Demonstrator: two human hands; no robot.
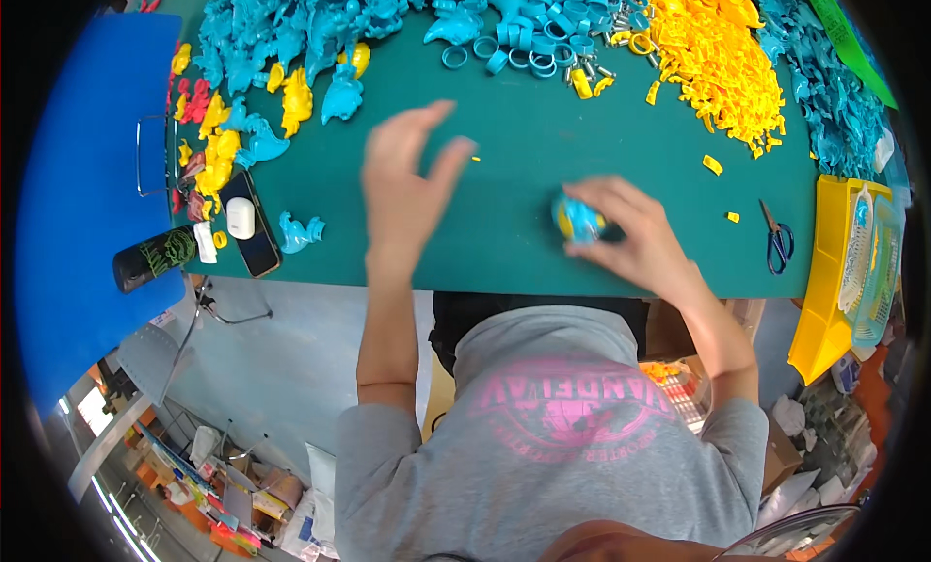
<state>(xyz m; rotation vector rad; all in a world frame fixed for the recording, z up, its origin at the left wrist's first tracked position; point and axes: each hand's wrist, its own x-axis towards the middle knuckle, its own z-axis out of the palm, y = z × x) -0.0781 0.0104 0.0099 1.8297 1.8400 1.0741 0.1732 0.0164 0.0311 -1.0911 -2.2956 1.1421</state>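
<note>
Between the fingers of the right hand (642, 234), in the head view, sat a blue and yellow piece (580, 220), low over the desk (543, 160) or on it; I could not tell which. They curled around its side, maybe so it would not roll. To its left, the fingers of the left hand (396, 179) were wide, with nothing seen in them. Blue rings (519, 60) and a yellow heap (722, 77) lay beyond the fingers, perhaps to be easy to reach. Well right of the right fingers, a yellow bin (819, 295) had a white basket (853, 256) and a blue-green basket (876, 281) beside it. Small blue bits seemed to be in the white one.
</note>
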